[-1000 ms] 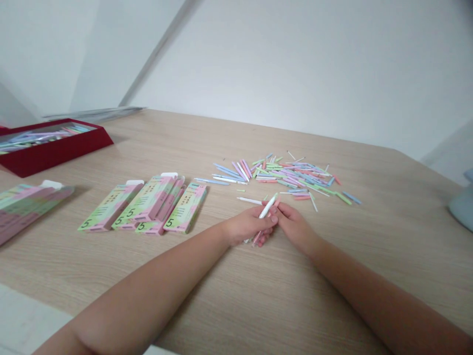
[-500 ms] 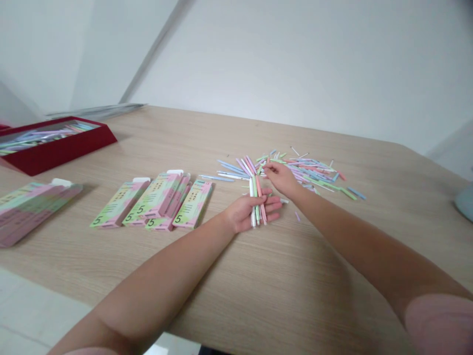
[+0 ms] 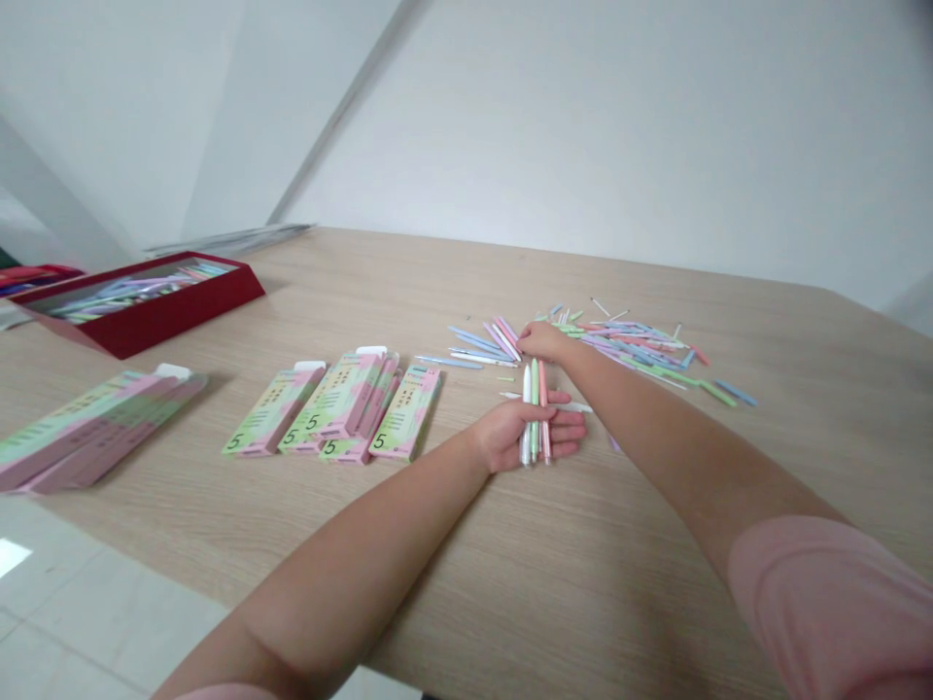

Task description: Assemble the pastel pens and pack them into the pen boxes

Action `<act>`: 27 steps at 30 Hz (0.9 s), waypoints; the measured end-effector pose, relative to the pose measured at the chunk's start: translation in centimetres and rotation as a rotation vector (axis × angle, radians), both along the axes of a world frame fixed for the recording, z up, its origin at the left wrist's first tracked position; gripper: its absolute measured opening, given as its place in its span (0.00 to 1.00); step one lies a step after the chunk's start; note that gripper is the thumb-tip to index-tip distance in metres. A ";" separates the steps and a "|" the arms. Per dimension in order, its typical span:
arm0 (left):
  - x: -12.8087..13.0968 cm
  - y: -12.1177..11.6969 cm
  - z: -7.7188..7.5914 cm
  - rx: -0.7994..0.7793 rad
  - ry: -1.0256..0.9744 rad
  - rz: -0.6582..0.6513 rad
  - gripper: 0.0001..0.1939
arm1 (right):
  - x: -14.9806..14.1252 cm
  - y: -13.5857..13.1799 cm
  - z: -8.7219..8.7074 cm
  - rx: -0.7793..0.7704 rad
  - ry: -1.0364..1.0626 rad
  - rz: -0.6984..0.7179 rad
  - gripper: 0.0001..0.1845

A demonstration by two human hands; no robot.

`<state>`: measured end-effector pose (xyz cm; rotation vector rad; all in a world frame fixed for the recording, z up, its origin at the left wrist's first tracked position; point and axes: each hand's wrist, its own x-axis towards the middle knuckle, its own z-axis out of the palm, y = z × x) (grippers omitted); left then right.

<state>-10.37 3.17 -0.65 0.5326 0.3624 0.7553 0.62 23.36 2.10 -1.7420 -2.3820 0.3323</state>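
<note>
My left hand [image 3: 521, 433] lies palm up, its thumb pressing three pens against the fingers: a white pen [image 3: 526, 413], a green pen [image 3: 535, 394] and a coral pen [image 3: 543, 399]. Beyond it, my right hand [image 3: 545, 342] reaches down to the table with fingers bent together. Its fingertips are at the near ends of a fan of purple, pink and white pens [image 3: 501, 335]; whether they pinch one is hidden. Several blue pens [image 3: 472, 340] lie just left of that fan. A white piece [image 3: 575, 406] shows behind my left fingers.
Right of my right hand spreads a heap of pastel pens and parts [image 3: 634, 345]. Flat pastel boxes [image 3: 404, 413] marked 5 lie to the left, with more boxes [image 3: 94, 428] farther left. A red tray [image 3: 182, 316] holding many pens stands at the back left of the wooden table [image 3: 350, 282].
The view has swung left, so the table's things sit farther right. My right hand has come down toward the pink and purple pens. My left hand still holds the same three pens.
</note>
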 end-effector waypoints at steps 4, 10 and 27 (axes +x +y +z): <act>0.0 0.0 0.0 0.005 0.003 0.002 0.18 | -0.5 -0.2 0.2 0.051 -0.027 0.018 0.17; 0.1 0.0 0.1 0.004 0.021 -0.004 0.17 | -0.5 -0.9 -0.2 0.123 -0.091 0.118 0.15; 0.5 -0.3 0.5 -0.030 0.075 0.103 0.16 | 2.1 -5.9 1.2 0.210 0.183 -0.035 0.16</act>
